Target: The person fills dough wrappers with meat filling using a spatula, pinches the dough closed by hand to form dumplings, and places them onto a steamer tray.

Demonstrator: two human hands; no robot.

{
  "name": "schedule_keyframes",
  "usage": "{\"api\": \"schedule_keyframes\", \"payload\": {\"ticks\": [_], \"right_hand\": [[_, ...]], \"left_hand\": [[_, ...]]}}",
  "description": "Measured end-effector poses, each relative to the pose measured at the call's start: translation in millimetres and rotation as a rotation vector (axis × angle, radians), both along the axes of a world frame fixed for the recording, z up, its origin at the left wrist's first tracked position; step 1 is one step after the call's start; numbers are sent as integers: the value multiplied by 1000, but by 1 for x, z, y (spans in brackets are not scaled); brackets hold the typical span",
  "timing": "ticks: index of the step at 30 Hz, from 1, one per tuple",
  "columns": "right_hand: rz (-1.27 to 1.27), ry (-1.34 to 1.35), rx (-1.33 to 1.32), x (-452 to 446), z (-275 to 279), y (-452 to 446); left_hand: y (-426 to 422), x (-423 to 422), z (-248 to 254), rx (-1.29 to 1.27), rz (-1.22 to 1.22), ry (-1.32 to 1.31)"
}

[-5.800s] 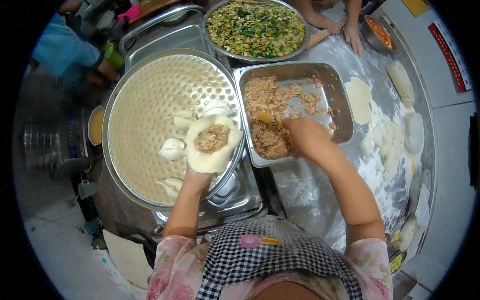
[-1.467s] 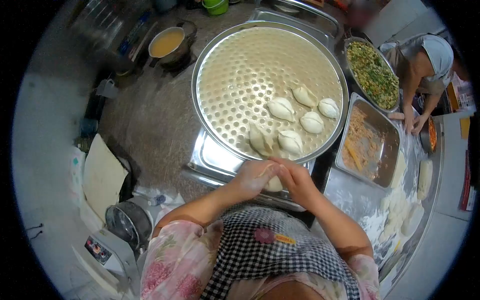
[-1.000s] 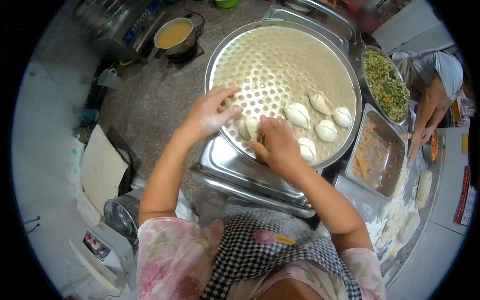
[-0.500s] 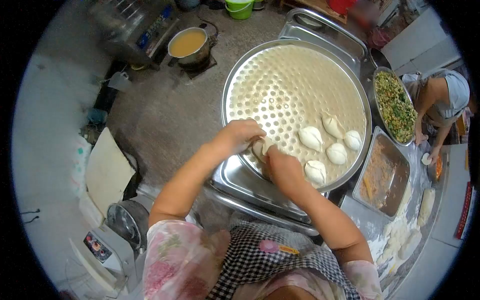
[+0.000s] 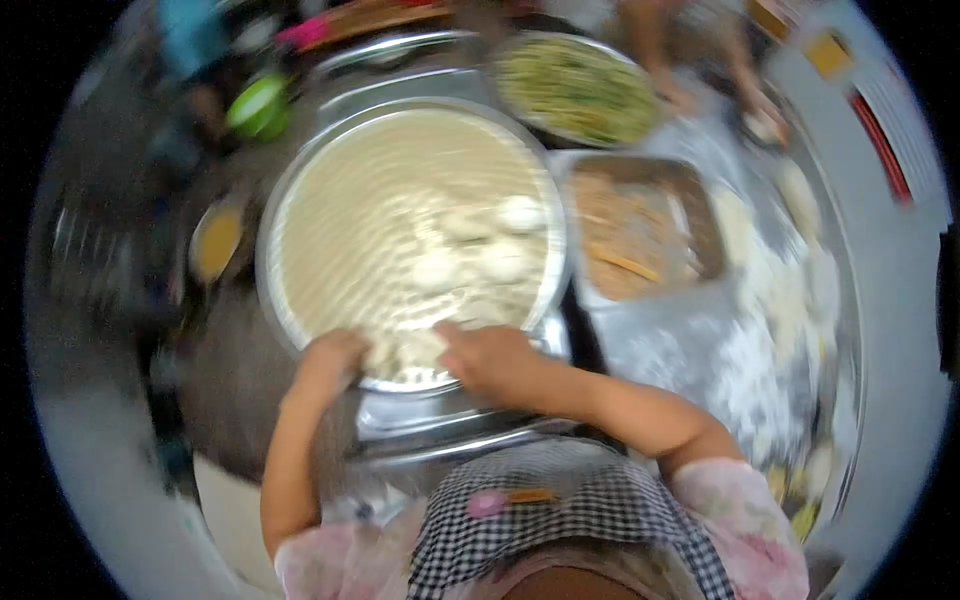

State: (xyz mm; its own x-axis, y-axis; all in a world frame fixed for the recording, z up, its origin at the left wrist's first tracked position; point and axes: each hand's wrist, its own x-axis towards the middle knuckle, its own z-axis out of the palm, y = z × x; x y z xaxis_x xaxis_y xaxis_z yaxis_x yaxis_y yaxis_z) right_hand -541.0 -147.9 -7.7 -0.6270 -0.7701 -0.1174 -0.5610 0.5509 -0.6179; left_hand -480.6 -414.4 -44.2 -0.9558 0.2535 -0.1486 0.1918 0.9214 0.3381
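Note:
Motion blurs this view. Pale dough, apparently a filled dumpling point(image 5: 418, 350), lies between my two hands over the near rim of a big round dimpled metal tray point(image 5: 340, 200). My left hand point(image 5: 337, 355) is curled at the dough's left side. On the other side, my right hand point(image 5: 492, 362) has its fingers closed against it. The exact grip of the fingertips is smeared. Several plump white dumplings sit on the tray beyond my right hand, among them one dumpling point(image 5: 503, 260) and another dumpling point(image 5: 435, 270) to its left.
Right of the tray stands a rectangular pan point(image 5: 625, 235) with brownish filling and a stick-like utensil. A bowl of green-yellow chopped filling point(image 5: 575, 90) is behind. A co-worker's hands point(image 5: 765, 120) are at the floured worktop point(image 5: 660, 350). A pot point(image 5: 217, 240) and green bucket point(image 5: 260, 108) stand left.
My view has swung right, so the tray appears further left and more of the floured worktop shows. My hands have moved slightly apart around the dough, still at the tray's near edge.

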Motion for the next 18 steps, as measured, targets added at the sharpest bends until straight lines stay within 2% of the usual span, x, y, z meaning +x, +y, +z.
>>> {"api": "schedule_keyframes", "payload": {"ticks": [1,2,3,4,5,7,9,13,14,16,17,18], "right_hand": [[-10,35,-67,1,12,14],[-34,55,-32,1,18,26],[-56,72,-4,2,23,41],[-116,64,-23,4,23,59],[-165,55,-45,5,19,76],[-298,58,-113,6,17,124],[-448,79,-186,15,16,168],[-732,83,-231,39,2,261],[-821,23,-189,47,8,282],[-968,-99,-92,62,28,332],[-1056,-110,-142,74,19,354],[-1137,-123,-195,87,7,374]], "left_hand": [[-10,4,0,19,-16,47],[-13,5,17,41,10,-15],[4,0,46,172,246,-135],[8,-8,67,78,132,-9],[25,-19,91,78,142,18],[81,-60,121,113,59,139],[139,-101,130,248,-86,173],[298,-173,118,533,-331,152],[341,-188,110,537,-451,217],[427,-219,84,654,-454,-18],[464,-236,77,634,-445,-136],[497,-255,58,590,-450,-60]]}}
